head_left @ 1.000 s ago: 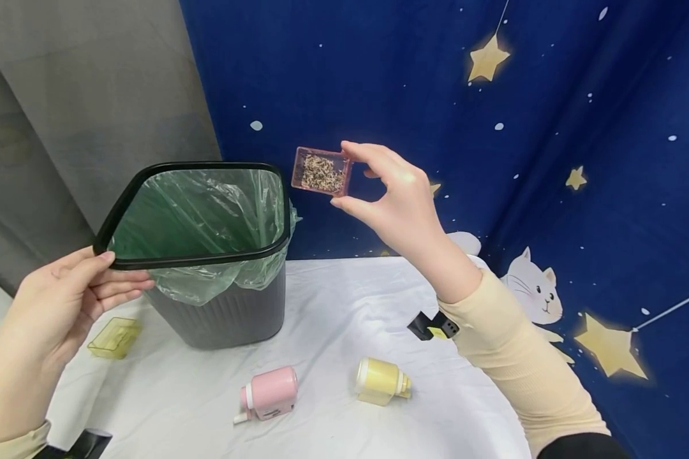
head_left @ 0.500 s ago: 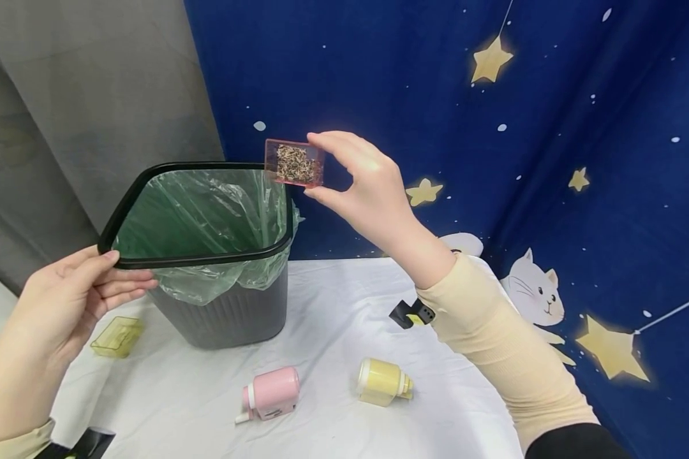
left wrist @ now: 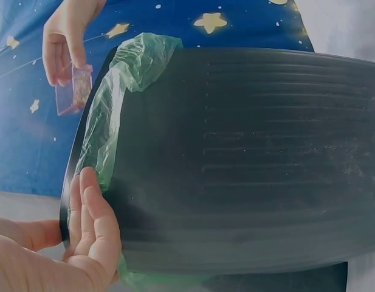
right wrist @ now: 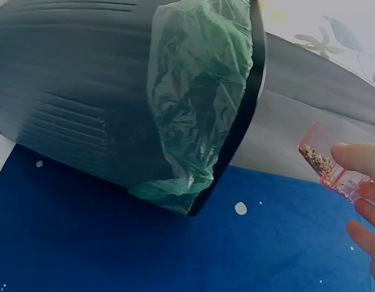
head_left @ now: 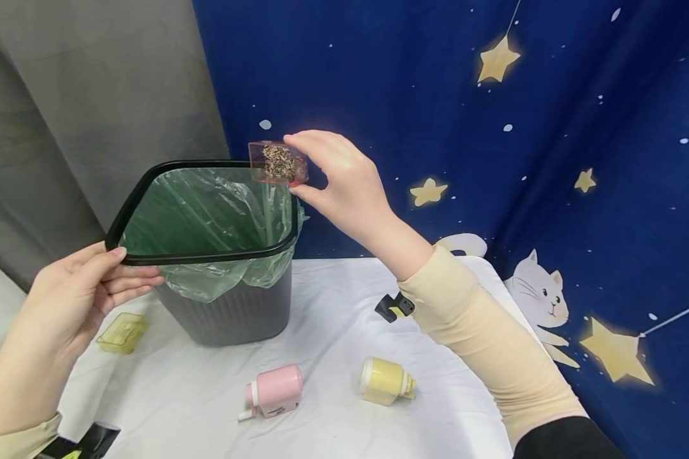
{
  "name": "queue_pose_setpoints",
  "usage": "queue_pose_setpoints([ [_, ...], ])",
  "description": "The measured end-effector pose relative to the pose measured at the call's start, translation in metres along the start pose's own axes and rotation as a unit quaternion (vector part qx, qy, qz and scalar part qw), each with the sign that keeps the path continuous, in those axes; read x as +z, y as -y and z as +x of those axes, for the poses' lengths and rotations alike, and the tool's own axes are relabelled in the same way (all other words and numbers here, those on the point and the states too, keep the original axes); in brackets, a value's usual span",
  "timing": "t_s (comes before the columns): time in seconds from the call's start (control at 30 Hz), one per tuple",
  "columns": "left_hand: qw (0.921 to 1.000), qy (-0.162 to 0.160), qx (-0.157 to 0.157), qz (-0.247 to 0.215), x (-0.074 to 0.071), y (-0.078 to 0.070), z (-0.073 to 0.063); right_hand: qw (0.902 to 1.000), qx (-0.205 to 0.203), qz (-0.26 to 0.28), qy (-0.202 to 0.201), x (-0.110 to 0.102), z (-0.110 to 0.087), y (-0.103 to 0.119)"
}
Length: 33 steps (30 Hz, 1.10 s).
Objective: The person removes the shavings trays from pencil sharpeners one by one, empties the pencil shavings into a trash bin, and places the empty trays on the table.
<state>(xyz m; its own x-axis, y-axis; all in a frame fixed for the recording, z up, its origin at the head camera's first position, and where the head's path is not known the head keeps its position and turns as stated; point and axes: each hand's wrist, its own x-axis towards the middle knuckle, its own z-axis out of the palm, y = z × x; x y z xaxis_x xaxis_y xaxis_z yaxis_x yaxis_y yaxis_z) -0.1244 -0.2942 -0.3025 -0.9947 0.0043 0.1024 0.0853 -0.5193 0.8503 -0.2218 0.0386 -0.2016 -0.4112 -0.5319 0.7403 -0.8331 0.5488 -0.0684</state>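
My right hand (head_left: 344, 182) pinches a small clear pink box (head_left: 258, 167) between thumb and fingers, above the far right rim of the bin. Pencil shavings (head_left: 279, 162) lie inside the box, also visible in the right wrist view. The grey trash bin (head_left: 229, 315) has a black rim (head_left: 207, 258) and a green plastic liner (head_left: 207, 284) folded over its edge. At the bin's near left corner, my left hand (head_left: 69, 299) grips the rim, thumb on top and fingers beneath against the liner.
A pink pencil sharpener (head_left: 278, 389) and a yellow pencil sharpener (head_left: 386, 381) lie on the white cloth (head_left: 333, 306) in front of the bin. A clear yellow box (head_left: 123, 333) sits left of the bin. Behind hangs a blue starry curtain (head_left: 350, 76).
My right hand has moved left with the pink box, from beside the bin to over its far right rim. The left hand keeps its grip on the rim.
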Motion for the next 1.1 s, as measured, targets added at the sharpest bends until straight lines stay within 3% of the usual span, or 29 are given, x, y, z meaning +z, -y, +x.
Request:
queue_pose_setpoints([
  [0.47, 1.0, 0.006, 0.003, 0.005, 0.002, 0.002, 0.001, 0.9974, -0.058, -0.036, -0.02, 0.018, 0.0, -0.001],
  [1.1, 0.9999, 0.008, 0.013, 0.0, 0.0, 0.004, 0.0, 0.9787, -0.163, -0.087, -0.088, 0.04, 0.005, 0.002],
])
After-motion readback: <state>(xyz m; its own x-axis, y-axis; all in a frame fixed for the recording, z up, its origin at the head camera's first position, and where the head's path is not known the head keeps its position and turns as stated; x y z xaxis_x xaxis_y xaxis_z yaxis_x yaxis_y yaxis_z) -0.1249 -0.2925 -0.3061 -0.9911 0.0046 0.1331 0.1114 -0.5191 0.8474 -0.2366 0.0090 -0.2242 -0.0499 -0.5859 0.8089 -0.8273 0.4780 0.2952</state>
